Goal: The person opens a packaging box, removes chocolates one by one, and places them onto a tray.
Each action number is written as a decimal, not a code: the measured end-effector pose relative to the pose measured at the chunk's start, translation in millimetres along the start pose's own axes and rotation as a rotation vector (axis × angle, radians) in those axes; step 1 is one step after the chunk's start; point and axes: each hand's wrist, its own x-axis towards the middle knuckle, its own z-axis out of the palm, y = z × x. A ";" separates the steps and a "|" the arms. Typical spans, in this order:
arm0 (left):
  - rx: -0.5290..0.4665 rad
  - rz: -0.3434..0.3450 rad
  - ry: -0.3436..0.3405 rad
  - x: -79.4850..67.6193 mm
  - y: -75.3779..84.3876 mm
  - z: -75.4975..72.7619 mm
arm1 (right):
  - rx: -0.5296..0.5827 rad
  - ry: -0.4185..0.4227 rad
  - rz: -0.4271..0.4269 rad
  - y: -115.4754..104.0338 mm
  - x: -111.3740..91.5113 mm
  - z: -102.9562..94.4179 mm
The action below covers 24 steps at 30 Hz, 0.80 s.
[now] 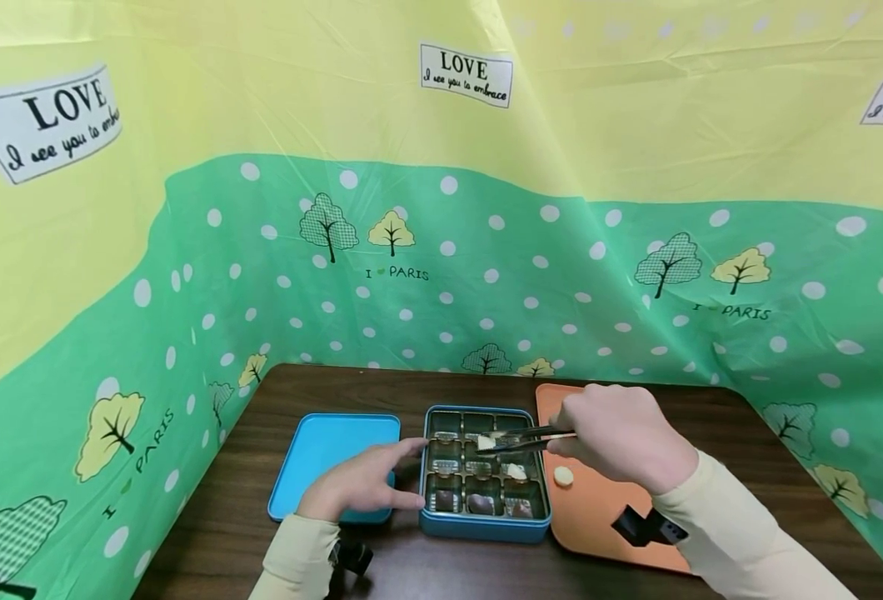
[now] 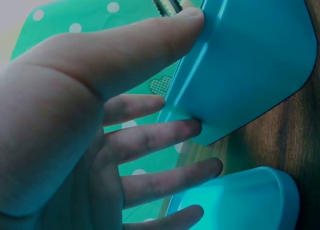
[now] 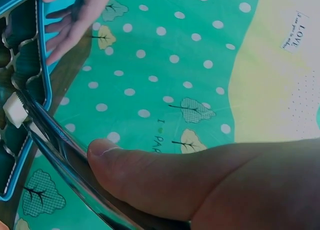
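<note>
My right hand grips metal tongs, whose toothed tips pinch a small white piece. In the right wrist view, the white piece is over the divided box, with the thumb along the tongs. The blue box has a dark insert with several compartments. Dark pieces lie in its front row, and another whitish piece lies in the middle row at right. Fingers spread, my left hand touches the box's left side; its thumb is against the wall in the left wrist view.
A blue lid lies on the dark wooden table left of the box. To the right is an orange tray bearing a round whitish piece, partly under my right arm. A patterned curtain surrounds the table's back and sides.
</note>
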 end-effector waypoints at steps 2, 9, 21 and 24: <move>-0.004 -0.002 -0.003 -0.2 0.5 0.1 | 0.009 -0.008 0.017 3.1 -3.0 -1.8; -0.012 -0.003 0.002 -0.6 1.4 -0.3 | 0.022 -0.062 0.068 18.3 -13.2 -9.0; -0.021 -0.012 -0.004 -0.6 1.0 -0.4 | 0.012 -0.085 0.131 44.5 -30.6 -7.3; -0.021 -0.006 -0.005 -0.8 1.3 -0.6 | 0.014 -0.089 0.135 50.6 -34.8 -6.2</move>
